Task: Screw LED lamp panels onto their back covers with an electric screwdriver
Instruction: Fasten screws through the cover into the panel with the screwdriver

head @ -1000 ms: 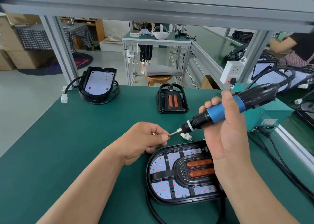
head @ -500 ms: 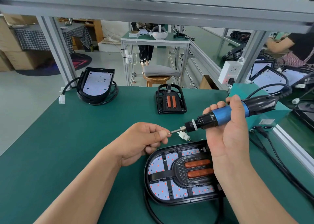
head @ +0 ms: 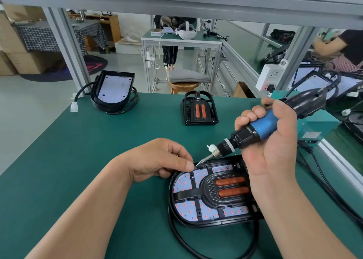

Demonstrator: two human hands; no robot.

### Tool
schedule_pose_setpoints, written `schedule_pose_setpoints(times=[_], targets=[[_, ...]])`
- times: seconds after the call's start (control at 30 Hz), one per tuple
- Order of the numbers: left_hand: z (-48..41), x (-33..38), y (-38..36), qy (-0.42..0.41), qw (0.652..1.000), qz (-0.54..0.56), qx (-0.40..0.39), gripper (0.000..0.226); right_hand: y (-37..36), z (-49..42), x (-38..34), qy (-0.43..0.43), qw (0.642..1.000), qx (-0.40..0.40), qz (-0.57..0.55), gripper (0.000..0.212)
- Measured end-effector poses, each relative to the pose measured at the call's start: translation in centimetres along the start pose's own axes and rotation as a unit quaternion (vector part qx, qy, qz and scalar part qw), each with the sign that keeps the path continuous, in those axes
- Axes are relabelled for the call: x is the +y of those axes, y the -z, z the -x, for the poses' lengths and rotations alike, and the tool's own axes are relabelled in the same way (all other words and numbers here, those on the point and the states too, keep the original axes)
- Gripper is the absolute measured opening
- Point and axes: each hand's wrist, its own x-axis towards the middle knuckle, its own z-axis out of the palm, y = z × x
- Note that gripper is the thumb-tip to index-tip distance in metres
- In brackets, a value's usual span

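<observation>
both forearms are bare up to the bottom edge of the view, with no sleeve, glove, watch or ring showing. the left hand point(head: 157, 160) shows its back and knuckles, with a short, plain thumbnail. the right hand point(head: 273, 146) shows its thumb side and wrist, with short, unpainted nails on the fingers point(head: 249, 115).

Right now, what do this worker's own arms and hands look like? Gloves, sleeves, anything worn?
Both are bare. The left hand and right hand have no gloves, and no rings or watch show. The forearms are uncovered to the bottom edge of the picture, with no sleeve or wrist strap in view. The fingernails that show are short and plain.
</observation>
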Motion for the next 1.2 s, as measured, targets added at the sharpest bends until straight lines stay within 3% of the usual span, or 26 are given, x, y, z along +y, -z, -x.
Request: schedule_pose_setpoints(times=[0.13,0.5,1.2], targets=[[-0.1,0.0,-0.2,-0.011,1.000,-0.018,0.019,0.004,-0.4,0.4,-0.1,-0.012,1.000,-0.019,0.002,0.009],[-0.2,0.0,0.2,-0.028,0.994,-0.034,0.095,0.006,-0.9,1.5,-0.3,-0.030,0.998,-0.054,0.024,0.011],[-0.6,-0.3,0.1,-0.031,0.993,-0.032,0.111,0.004,0.0,3.2,0.7,-0.053,0.983,-0.146,0.097,0.014]])
